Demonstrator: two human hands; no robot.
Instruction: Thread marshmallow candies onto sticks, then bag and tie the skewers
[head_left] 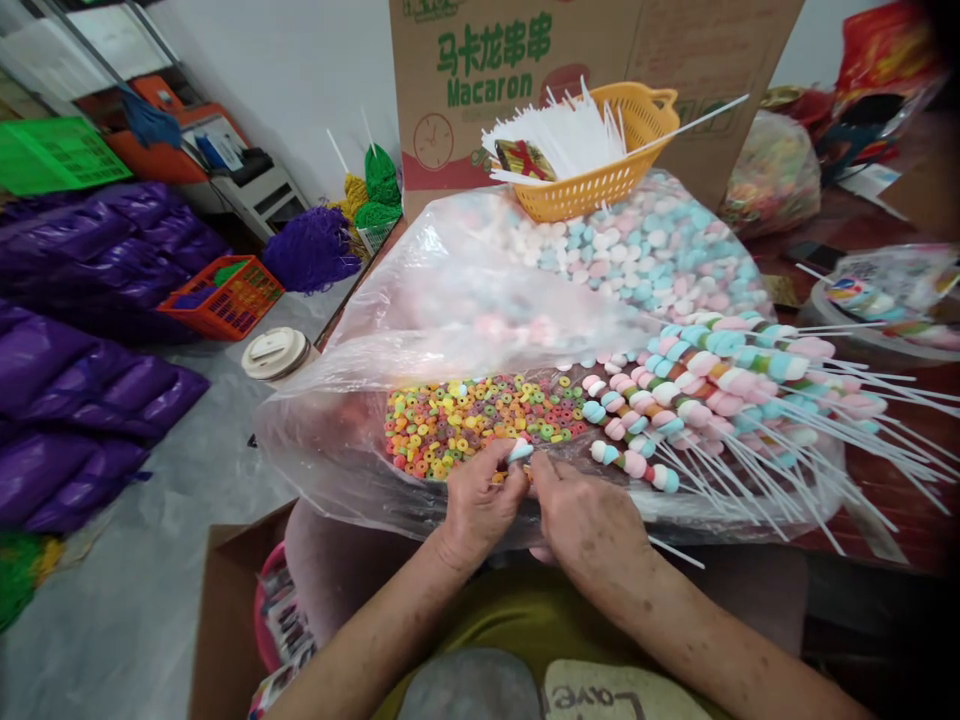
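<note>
While the left hand (482, 497) pinches a blue-and-white marshmallow (519, 451) over the near edge of the small coloured rings (450, 425), the right hand (589, 510), just beside it, is closed on a white stick (677, 554) that juts out past the wrist. Over to the right, loaded marshmallow skewers (724, 372) lie heaped on the bench (919, 542).

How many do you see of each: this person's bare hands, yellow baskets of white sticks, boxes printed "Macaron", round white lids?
Bare hands (left hand, right hand): 2
Yellow basket of white sticks: 1
Macaron box: 1
Round white lid: 1
Total: 5
</note>
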